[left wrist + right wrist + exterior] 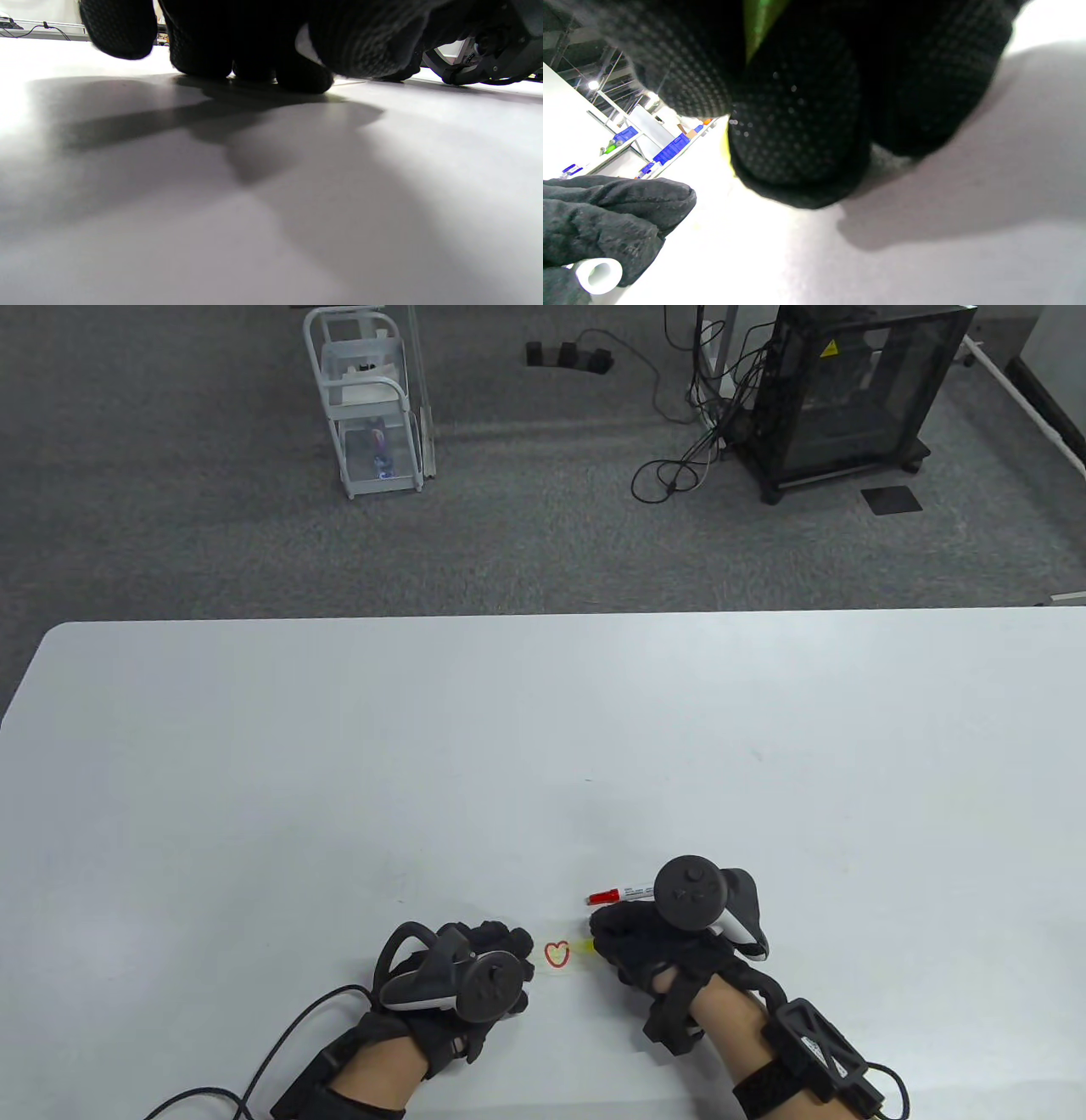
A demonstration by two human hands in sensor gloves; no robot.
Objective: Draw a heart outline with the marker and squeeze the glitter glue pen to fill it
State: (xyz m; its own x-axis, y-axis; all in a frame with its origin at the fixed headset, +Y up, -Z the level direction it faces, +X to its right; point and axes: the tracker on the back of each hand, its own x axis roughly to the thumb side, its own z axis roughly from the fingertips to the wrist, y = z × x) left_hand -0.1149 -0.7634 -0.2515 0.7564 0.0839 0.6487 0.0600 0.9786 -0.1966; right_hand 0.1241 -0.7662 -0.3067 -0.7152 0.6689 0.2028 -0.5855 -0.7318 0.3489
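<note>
Your left hand (462,980) lies nearest, low on the table (339,746), its fingers curled down with the tips touching the surface; whether they pin the small clear sheet beside them or hold nothing, the views do not settle. In the right wrist view a white tube end (599,275) shows between those gloved fingers, so the hand may grip something, but you cannot tell what. Just right of the fingertips sits the heart (556,954), a red outline with yellow inside. Your right hand (653,946) is on the heart's other side, fingers clamped around the glue pen (584,948), whose yellow-green tip points at the heart's right edge. Just behind that hand the marker (621,893) lies on the table, red cap to the left. Farther off, past the table's edge, stand a white cart (369,398) and a black cabinet (857,390) on grey carpet.
</note>
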